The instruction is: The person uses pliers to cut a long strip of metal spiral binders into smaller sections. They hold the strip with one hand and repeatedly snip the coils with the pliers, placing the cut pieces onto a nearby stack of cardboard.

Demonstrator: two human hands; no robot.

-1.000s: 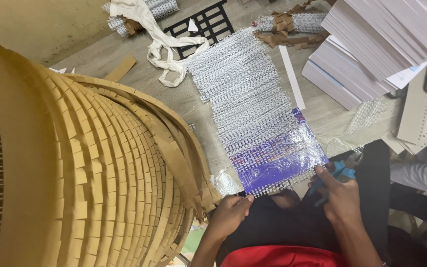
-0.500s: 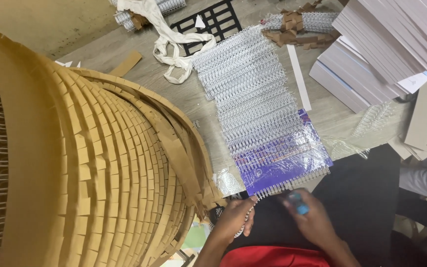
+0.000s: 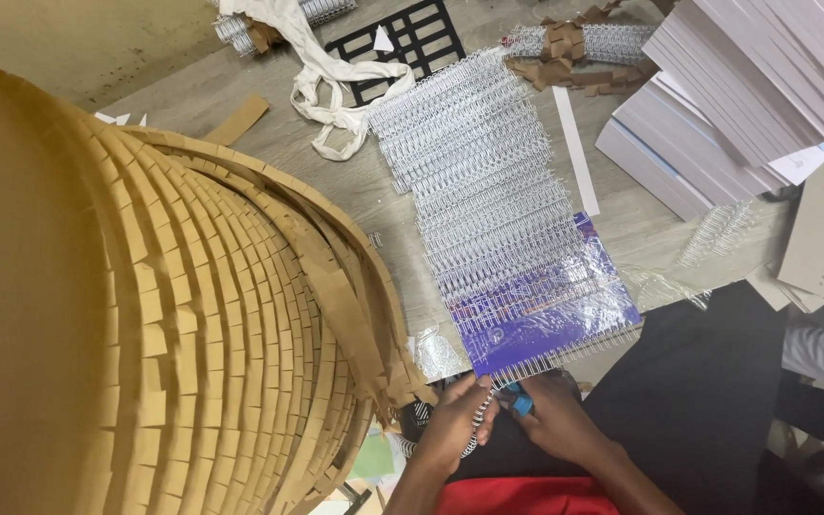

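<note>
My left hand (image 3: 455,427) pinches a white wire binding spine (image 3: 482,420) that runs down from its fingers, close to my lap. My right hand (image 3: 553,420) is closed around a small blue-handled tool (image 3: 521,404), its tip meeting the same spine. Just above both hands lies a purple shiny-covered booklet (image 3: 550,310) on the wooden table, with a row of white binding spines (image 3: 474,181) laid across it and beyond.
A large curved stack of brown cardboard strips (image 3: 174,315) fills the left side. Stacks of white paper blocks (image 3: 746,86) stand at the top right. A white cloth strip (image 3: 336,76), a black grid tray (image 3: 412,33) and cardboard scraps (image 3: 560,52) lie at the far edge.
My right hand has moved from the booklet's right corner leftward to meet my left hand. The blue tool came with it. My left hand now pinches a wire spine.
</note>
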